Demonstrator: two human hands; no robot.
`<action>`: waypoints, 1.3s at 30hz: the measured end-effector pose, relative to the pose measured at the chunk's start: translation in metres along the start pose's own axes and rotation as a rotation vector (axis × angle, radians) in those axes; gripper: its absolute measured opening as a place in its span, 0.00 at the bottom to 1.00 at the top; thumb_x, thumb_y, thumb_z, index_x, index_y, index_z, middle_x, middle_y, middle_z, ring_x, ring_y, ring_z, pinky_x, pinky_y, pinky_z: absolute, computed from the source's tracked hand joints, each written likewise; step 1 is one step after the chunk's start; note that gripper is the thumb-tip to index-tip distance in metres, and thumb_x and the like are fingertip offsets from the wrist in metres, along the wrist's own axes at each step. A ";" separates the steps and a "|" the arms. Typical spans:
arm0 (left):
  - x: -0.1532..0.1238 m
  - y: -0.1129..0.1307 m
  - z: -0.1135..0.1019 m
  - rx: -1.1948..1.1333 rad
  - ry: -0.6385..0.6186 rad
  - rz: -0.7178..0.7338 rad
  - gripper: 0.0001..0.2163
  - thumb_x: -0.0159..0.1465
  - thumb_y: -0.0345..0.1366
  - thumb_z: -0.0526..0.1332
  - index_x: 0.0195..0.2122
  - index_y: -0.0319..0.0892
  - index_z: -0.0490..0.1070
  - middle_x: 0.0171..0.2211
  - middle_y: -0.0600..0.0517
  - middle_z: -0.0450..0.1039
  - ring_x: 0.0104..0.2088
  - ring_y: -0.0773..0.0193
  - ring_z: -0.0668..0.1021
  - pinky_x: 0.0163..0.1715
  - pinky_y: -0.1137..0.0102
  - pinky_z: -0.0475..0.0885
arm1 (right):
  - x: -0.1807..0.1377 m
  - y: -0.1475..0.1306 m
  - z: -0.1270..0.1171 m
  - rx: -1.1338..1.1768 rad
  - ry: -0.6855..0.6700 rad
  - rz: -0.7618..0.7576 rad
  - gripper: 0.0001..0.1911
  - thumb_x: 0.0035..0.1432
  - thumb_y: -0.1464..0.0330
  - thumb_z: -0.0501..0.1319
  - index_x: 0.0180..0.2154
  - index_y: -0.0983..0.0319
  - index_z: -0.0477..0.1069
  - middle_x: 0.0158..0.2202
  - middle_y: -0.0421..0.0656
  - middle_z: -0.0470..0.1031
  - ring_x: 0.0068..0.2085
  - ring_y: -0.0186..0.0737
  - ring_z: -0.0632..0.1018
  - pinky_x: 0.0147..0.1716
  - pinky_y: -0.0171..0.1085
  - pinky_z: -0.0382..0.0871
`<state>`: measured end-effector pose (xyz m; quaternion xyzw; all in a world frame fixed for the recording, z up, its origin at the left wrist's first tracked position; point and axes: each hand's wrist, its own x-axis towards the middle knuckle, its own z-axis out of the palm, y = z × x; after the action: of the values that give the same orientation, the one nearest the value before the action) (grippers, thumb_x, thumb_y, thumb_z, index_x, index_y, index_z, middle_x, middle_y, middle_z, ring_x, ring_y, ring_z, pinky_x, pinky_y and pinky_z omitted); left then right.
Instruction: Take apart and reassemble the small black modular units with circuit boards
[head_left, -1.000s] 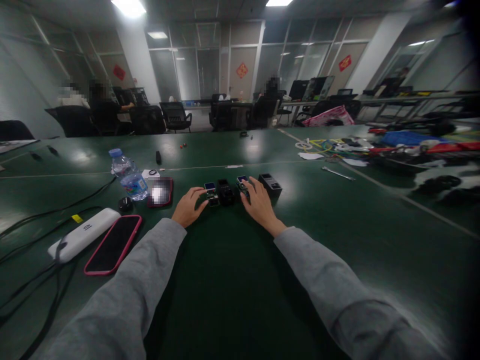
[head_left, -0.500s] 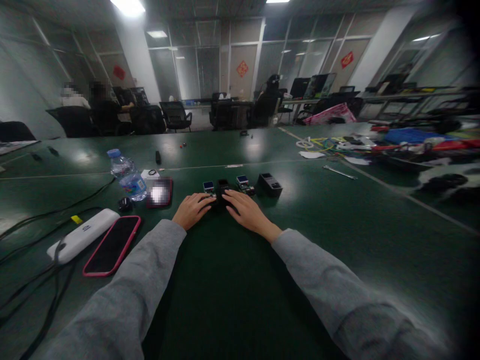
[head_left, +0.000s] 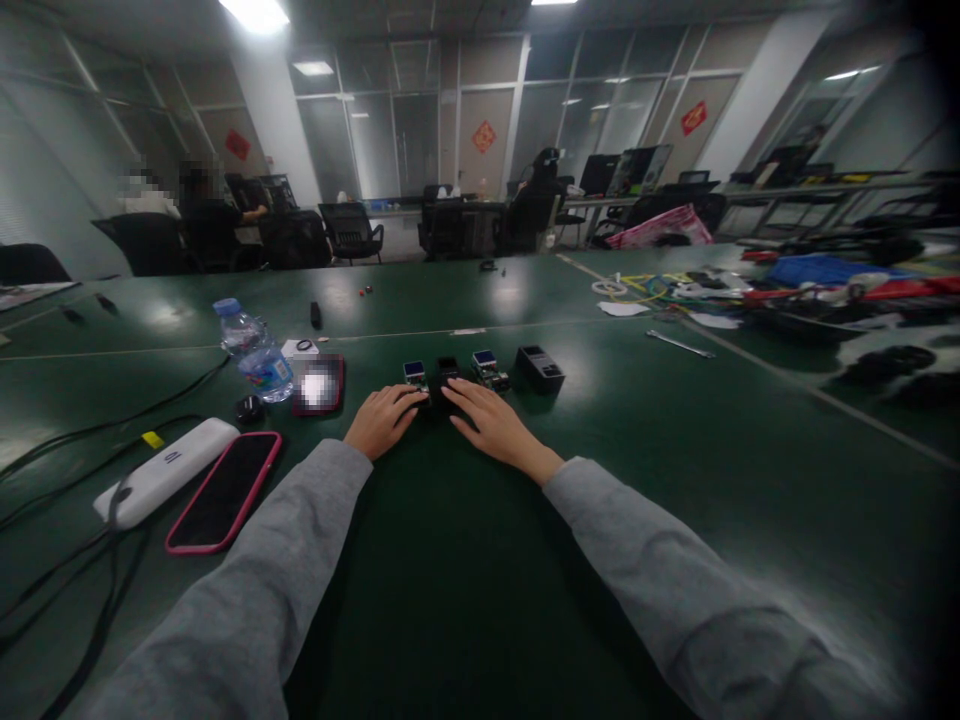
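Observation:
Four small items stand in a row on the green table (head_left: 465, 560): a small module with a blue screen (head_left: 413, 373), a black block (head_left: 448, 371), a second blue-screened module (head_left: 488, 367) and a black open-topped box (head_left: 540, 367). My left hand (head_left: 381, 421) has its fingers bent against the left side of the black block, just below the first module. My right hand (head_left: 489, 420) lies flat with fingers stretched out, its fingertips touching the block's near right side. Both arms wear grey sleeves.
To the left lie a pink-cased phone (head_left: 225, 490), a white power bank (head_left: 165, 470) with black cables, a small red-edged device (head_left: 319, 384) and a water bottle (head_left: 255, 350). Tools and coloured clutter (head_left: 750, 290) cover the far right. People sit at desks behind.
My right hand left the right blue-screened module and slid left to the black block. My left hand shifted slightly right to the same block. The last half second shows almost no movement.

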<state>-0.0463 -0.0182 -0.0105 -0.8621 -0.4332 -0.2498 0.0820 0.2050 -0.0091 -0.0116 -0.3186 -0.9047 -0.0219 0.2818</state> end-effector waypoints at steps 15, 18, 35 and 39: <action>0.001 0.003 -0.003 0.019 0.025 -0.052 0.17 0.68 0.36 0.50 0.57 0.46 0.62 0.55 0.47 0.66 0.53 0.56 0.70 0.51 0.58 0.67 | 0.001 -0.003 -0.004 -0.059 0.077 0.099 0.27 0.67 0.65 0.50 0.65 0.59 0.49 0.66 0.46 0.49 0.65 0.45 0.53 0.62 0.51 0.53; 0.001 0.002 -0.004 0.053 0.076 -0.121 0.16 0.69 0.36 0.49 0.57 0.44 0.62 0.55 0.47 0.66 0.54 0.56 0.69 0.53 0.58 0.66 | 0.000 0.005 -0.001 -0.148 0.219 0.291 0.25 0.67 0.67 0.48 0.64 0.62 0.52 0.65 0.49 0.49 0.66 0.49 0.50 0.62 0.53 0.52; -0.005 -0.016 0.013 0.076 0.032 -0.238 0.21 0.68 0.36 0.48 0.61 0.41 0.56 0.60 0.42 0.61 0.59 0.55 0.65 0.56 0.54 0.65 | -0.006 0.025 0.008 0.067 0.246 0.543 0.20 0.68 0.62 0.44 0.56 0.61 0.64 0.51 0.50 0.66 0.45 0.49 0.74 0.42 0.46 0.71; -0.003 -0.012 0.008 0.052 0.055 -0.220 0.20 0.68 0.35 0.48 0.61 0.42 0.57 0.59 0.43 0.62 0.59 0.56 0.66 0.56 0.55 0.64 | -0.009 0.039 0.014 0.184 0.468 0.610 0.21 0.69 0.61 0.40 0.53 0.61 0.64 0.48 0.51 0.69 0.46 0.47 0.73 0.46 0.47 0.69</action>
<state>-0.0543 -0.0107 -0.0200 -0.7996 -0.5293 -0.2696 0.0882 0.2269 0.0199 -0.0334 -0.5326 -0.6781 0.0717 0.5014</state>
